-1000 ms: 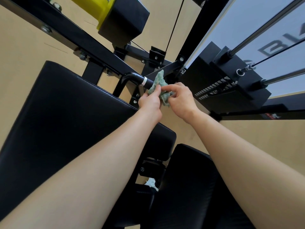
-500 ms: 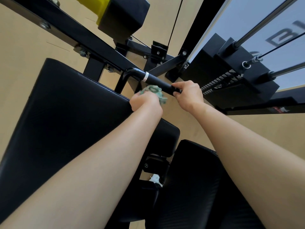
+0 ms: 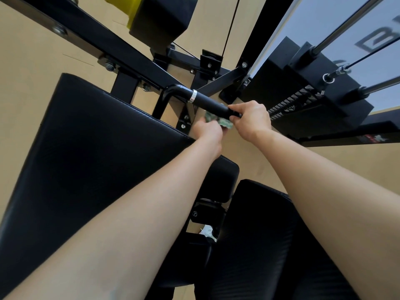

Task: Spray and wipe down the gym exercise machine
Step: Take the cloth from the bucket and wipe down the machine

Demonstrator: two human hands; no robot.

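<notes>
Tan flooring [image 3: 32, 68], smooth and matte, fills the background on every side, seen from steeply above. Across it stands the machine [image 3: 129, 55], a frame of black steel beams bolted together. Its largest part is the black padded back pad [image 3: 97, 159], which slants across the left half. The ribbed black seat pad [image 3: 255, 245] sits lower right, and both forearms cross over the pads.

At upper right is a black weight stack [image 3: 303, 98] with shiny rods [image 3: 337, 32] rising from it. Behind it is a pale grey-blue panel [image 3: 324, 18] bearing dark letters that the edge cuts off, so they cannot be read. A thin cable [image 3: 231, 24] runs up out of view, and a yellow block [image 3: 123, 3] is cropped at the top.

Between the back pad and the weight stack, a curved black handle [image 3: 207, 102] with a silver ring [image 3: 193, 96] sticks out to the right. The right hand [image 3: 252, 118] wraps its thumb and fingers round the free end of the handle. Just below the handle, the left hand [image 3: 208, 132] clutches a green cloth [image 3: 216, 121]. This hand is blurred, and whether the cloth touches the handle is hard to tell. A pale scrap [image 3: 206, 231] shows in the gap under the seat, too hidden to identify.
</notes>
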